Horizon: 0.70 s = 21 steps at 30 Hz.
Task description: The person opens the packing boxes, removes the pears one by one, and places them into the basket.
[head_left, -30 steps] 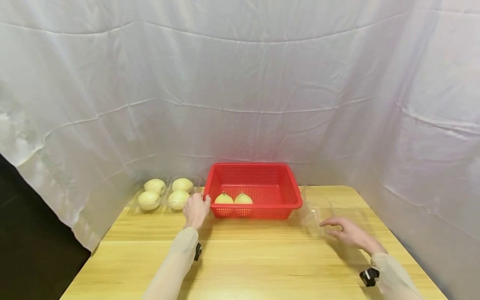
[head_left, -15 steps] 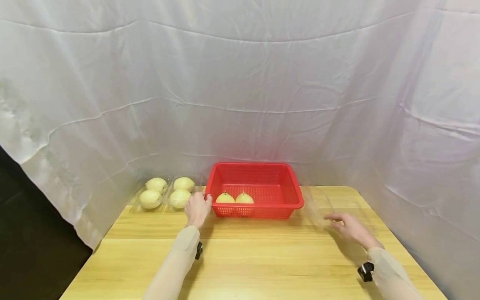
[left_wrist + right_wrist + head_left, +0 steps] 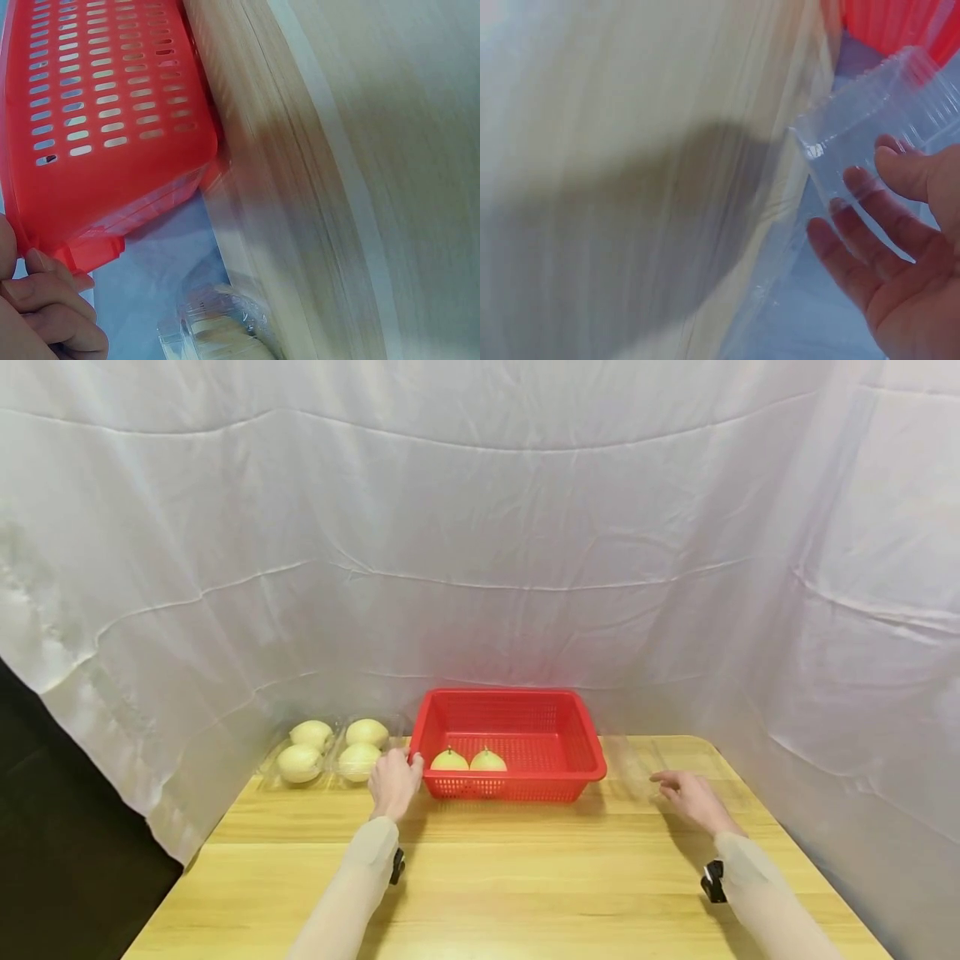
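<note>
A red perforated plastic basket (image 3: 517, 787) stands at the back middle of the table, with two yellow pears (image 3: 488, 762) visible behind its front wall. My left hand (image 3: 393, 782) grips the basket's left rim; in the left wrist view its fingers (image 3: 56, 304) curl at the corner by the handle tab. At the right, my right hand (image 3: 693, 799) is beside a clear plastic container (image 3: 632, 764) that is hard to make out on the wood. In the right wrist view this hand's fingers (image 3: 840, 262) are spread and overlap the clear container's wall.
Left of the basket, two clear plastic boxes (image 3: 330, 781) hold several pale yellow pears (image 3: 300, 763). The wooden table (image 3: 517, 885) runs back to a silvery white curtain (image 3: 487, 560). A dark area (image 3: 67, 827) lies past the table's left edge.
My right hand has moved slightly farther back, and the clear container at the right has shifted away with it. The left hand stays on the basket's rim; the basket has hardly moved.
</note>
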### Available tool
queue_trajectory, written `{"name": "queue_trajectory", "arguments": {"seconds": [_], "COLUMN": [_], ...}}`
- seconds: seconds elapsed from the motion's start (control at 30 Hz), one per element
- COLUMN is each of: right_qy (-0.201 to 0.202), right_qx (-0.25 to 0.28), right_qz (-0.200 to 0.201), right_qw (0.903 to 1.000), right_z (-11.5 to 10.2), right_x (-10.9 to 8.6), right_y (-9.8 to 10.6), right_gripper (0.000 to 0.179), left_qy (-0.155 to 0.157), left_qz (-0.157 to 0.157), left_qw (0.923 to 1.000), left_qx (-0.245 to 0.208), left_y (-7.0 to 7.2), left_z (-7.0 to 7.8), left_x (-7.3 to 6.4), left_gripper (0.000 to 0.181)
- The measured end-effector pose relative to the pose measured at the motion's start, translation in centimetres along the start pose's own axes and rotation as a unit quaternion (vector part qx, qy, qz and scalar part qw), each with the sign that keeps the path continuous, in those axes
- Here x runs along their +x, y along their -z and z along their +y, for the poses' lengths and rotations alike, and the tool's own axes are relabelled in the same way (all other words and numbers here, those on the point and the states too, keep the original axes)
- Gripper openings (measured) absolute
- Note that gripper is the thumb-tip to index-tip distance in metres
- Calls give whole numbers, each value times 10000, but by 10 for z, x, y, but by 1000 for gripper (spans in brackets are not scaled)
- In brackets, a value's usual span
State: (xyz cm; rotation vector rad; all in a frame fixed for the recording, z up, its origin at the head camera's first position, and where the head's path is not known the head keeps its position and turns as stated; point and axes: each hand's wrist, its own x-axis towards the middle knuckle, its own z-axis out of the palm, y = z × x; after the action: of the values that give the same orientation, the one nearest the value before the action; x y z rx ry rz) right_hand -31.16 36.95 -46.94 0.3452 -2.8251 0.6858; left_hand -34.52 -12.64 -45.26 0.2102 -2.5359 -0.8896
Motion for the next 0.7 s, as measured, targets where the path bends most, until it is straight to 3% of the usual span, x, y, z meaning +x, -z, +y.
{"name": "queue_trajectory", "arguments": {"seconds": [0.27, 0.7], "right_qy": [116, -238], "right_qx": [48, 22], "right_qz": [356, 474], "right_qw": [9993, 9986], "right_z": [9, 9], "right_x": [15, 21], "right_y": [-6, -7], "right_gripper": [27, 32], "left_qy": [33, 17], "left_qz": [-38, 22], "left_qw": [10000, 10000], "left_qx": [44, 2], "left_y": [0, 0], "left_z": [-2, -1], "left_x": [-1, -2], "left_gripper": [23, 23]}}
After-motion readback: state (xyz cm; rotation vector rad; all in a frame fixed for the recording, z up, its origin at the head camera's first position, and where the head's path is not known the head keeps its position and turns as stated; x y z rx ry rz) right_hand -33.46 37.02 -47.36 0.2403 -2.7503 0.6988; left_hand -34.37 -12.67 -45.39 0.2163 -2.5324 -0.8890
